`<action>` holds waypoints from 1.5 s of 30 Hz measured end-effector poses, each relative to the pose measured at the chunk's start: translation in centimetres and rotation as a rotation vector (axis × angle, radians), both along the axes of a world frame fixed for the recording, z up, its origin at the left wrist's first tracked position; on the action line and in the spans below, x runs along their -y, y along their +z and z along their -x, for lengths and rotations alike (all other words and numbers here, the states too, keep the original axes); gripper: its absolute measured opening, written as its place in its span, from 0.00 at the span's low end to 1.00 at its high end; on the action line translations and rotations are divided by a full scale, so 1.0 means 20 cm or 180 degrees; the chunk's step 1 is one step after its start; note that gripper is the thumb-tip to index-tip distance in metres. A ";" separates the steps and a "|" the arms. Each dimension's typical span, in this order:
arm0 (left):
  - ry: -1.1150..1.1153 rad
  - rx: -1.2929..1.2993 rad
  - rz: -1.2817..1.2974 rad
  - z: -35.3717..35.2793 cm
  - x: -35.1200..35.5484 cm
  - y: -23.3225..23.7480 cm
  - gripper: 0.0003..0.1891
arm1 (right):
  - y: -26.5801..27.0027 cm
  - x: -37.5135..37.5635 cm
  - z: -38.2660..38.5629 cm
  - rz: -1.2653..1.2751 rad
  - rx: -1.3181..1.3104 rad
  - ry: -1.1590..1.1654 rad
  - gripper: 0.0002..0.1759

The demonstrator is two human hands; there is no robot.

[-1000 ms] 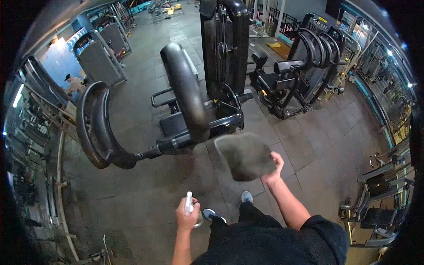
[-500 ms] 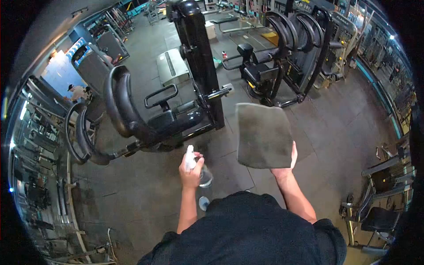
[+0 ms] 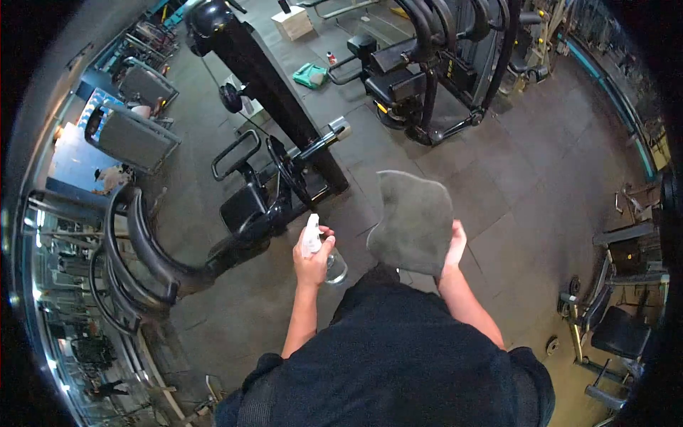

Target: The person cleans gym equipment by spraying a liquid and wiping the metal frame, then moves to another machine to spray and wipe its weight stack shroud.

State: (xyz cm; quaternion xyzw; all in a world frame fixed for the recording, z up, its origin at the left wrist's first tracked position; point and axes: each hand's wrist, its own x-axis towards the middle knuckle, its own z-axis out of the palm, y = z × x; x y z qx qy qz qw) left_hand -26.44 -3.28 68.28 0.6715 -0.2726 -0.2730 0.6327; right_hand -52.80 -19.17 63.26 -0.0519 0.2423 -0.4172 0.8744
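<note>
My left hand [image 3: 309,266] is closed around the neck of a spray bottle [image 3: 336,270] with a white trigger head and a clear body. The nozzle end points up and away from me. In my right hand [image 3: 454,250] is a grey cloth [image 3: 414,222], gripped at its lower right edge. It hangs spread out, its lower left side curving inward, and hides some of the fingers. Both hands are in front of my dark shirt, apart from each other. Beyond the bottle stands a black exercise machine [image 3: 245,213] with a seat and a tall column; neither hand touches it.
Another black machine [image 3: 398,89] stands ahead to the right. A green bundle [image 3: 311,75] and a small red bottle [image 3: 331,58] lie near it on the dark tiled floor [image 3: 526,178]. A pale box [image 3: 292,25] is farther off. At right is a black-seated bench [image 3: 620,333].
My view has turned and moved forward, so the machines sit differently in it. The cloth has gone from nearly flat to bent at its left edge. Both hands keep their hold.
</note>
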 end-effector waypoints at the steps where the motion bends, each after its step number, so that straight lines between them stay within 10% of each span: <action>1: -0.0028 0.0051 -0.0007 -0.03 0.08 0.01 0.13 | 0.12 0.07 -0.04 -0.0033 -0.0165 -0.0149 0.30; 7: -0.0228 0.0051 0.0329 -0.27 0.52 0.14 0.15 | 0.30 0.44 -0.23 0.0076 -0.0459 -0.0615 0.39; 8: -0.0427 0.0233 0.0182 -0.34 0.57 0.14 0.31 | 0.30 0.48 -0.31 0.0040 -0.0460 -0.0598 0.39; 20: 0.0238 0.0476 -0.0314 -0.54 0.90 0.17 0.28 | 0.18 1.05 -0.84 0.0064 0.1312 0.0854 0.35; 26: 0.0909 0.0393 -0.0179 -0.50 1.15 0.14 0.34 | 0.34 1.51 -0.96 -0.0158 0.0712 0.1381 0.40; 30: 0.1219 0.0529 -0.0120 -0.45 1.36 0.19 0.34 | 0.42 1.72 -1.01 -0.0339 0.1375 0.1866 0.41; 32: 0.1555 0.0425 0.0014 -0.43 1.47 0.22 0.14 | 0.34 1.82 -1.02 -0.0355 0.0947 0.1988 0.39; 42: 0.1928 0.0182 -0.0010 -0.37 1.71 0.20 0.13 | 0.22 2.18 -1.18 -0.0439 -0.0037 0.2390 0.30; 43: 0.1709 0.0235 -0.0292 -0.40 1.68 0.14 0.35 | 0.23 2.20 -1.21 -0.0397 0.0089 0.2251 0.29; 45: 0.1728 0.0238 -0.0290 -0.44 1.70 0.13 0.35 | 0.22 2.23 -1.27 -0.0383 0.0186 0.2033 0.29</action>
